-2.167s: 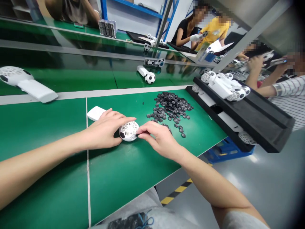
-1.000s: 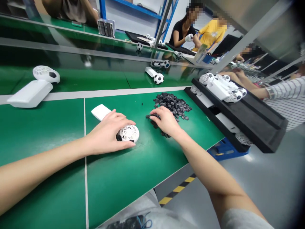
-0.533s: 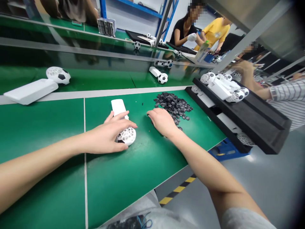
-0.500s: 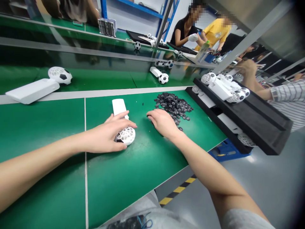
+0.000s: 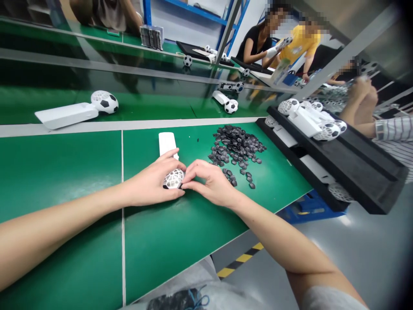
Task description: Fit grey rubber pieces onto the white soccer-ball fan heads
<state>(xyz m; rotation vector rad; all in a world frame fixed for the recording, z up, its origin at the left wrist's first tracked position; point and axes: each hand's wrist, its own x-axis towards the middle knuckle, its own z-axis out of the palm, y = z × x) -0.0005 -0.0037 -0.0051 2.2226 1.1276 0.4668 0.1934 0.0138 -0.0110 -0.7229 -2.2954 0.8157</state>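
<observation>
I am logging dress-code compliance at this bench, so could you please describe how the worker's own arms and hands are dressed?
Both forearms are bare. The left hand and right hand wear no gloves, rings or watch. A pale grey short sleeve shows at the right upper arm.

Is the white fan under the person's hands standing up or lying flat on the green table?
Lying flat: the fan rests on the table, its handle stretched away from the person.

Looking like white plastic, lattice-cut and slightly glossy: fan (image 5: 173,178). Looking like small black matt plastic: chips (image 5: 237,148). Showing a smooth green mat with a soft sheen: bench (image 5: 64,172). Appearing matt black, foam-like: tray (image 5: 355,165), far right.
</observation>
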